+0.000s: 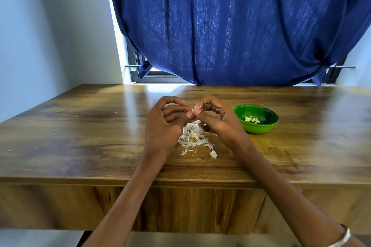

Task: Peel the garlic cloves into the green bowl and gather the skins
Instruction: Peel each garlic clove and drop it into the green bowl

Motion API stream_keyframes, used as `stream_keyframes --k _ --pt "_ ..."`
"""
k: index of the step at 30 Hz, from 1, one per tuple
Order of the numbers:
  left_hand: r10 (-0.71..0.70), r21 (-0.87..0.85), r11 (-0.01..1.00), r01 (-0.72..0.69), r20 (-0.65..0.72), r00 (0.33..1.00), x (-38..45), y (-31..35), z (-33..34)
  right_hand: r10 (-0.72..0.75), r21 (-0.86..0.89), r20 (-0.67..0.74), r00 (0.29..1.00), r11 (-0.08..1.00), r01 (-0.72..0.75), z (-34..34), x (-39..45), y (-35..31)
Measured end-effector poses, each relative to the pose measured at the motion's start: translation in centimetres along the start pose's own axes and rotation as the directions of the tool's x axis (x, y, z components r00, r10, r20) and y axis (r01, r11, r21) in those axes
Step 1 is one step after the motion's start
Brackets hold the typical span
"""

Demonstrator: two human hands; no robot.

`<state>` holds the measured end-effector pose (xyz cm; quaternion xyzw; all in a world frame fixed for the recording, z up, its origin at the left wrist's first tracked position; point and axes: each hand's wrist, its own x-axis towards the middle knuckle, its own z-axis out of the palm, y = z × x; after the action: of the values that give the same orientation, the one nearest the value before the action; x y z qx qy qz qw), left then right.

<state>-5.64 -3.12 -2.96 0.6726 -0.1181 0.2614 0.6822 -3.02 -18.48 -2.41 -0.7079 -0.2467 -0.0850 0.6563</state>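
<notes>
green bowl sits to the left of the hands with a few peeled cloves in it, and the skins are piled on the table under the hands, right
Not quite: the side is wrong. In the head view the green bowl sits to the right of the hands, beside the right hand. The rest holds: a few peeled cloves lie in it, and the skins are piled on the table under the hands.

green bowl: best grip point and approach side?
Pinch the green bowl at its right rim, coming from the right and above. The rim is open and flared, the peeled cloves lie low in the middle, and both hands work to its left over the skins.
</notes>
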Motion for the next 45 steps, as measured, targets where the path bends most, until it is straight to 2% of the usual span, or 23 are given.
stream_keyframes --k 11,20,35,45 --pt "0.000 -0.059 0.998 -0.001 -0.009 1.000 -0.16 0.24 -0.06 -0.033 -0.011 -0.080 0.996 0.999 0.032 -0.23 -0.40 -0.30" --pt "0.049 -0.017 0.999 -0.050 -0.049 0.998 -0.26 0.61 -0.12 -0.172 -0.139 -0.111 0.979 0.978 0.156 -0.08 -0.36 -0.23" --pt "0.109 -0.028 0.993 -0.112 -0.093 0.990 -0.27 0.58 -0.23 -0.185 -0.139 -0.127 0.975 0.976 0.167 -0.13 -0.35 -0.21" --pt "0.193 0.081 0.979 -0.187 -0.072 0.979 -0.21 0.26 0.03 -0.211 -0.212 -0.133 0.968 0.961 0.180 0.12 -0.30 -0.02"
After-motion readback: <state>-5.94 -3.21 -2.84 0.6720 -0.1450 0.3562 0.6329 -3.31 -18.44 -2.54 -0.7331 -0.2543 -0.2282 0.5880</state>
